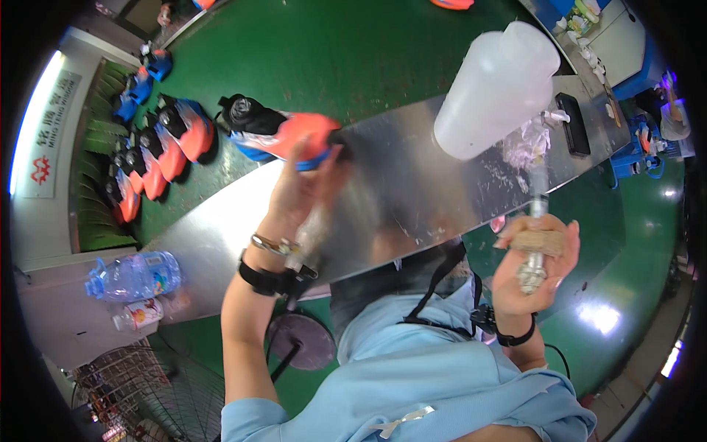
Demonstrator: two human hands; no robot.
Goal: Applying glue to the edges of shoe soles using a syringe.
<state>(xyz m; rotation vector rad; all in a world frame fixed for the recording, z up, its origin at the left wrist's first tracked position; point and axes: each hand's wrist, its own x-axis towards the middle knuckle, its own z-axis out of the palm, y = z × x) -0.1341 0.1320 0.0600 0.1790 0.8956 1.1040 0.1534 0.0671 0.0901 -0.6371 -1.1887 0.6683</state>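
My left hand (309,184) is closed at the toe end of a sports shoe (276,132) with an orange forefoot, black collar and blue sole. Motion smears its fingers. The shoe is tilted over the far edge of a metal workbench (390,177), its heel pointing left. At the right, beyond the bench's near edge, my right hand (534,258) is closed around a clear syringe (540,199). A tan band (537,241) wraps its barrel, and a whitish lump covers the end by my palm. The syringe tip points away from me, toward a crumpled, clear plastic wrap (528,144).
A large white plastic jug (497,88) stands on the bench beside a black phone (573,125). Several similar shoes (158,147) line a rack at left. Two bottles, including a clear blue one (136,276), lie at the bench's left end. A wire fan cage (147,383) stands below.
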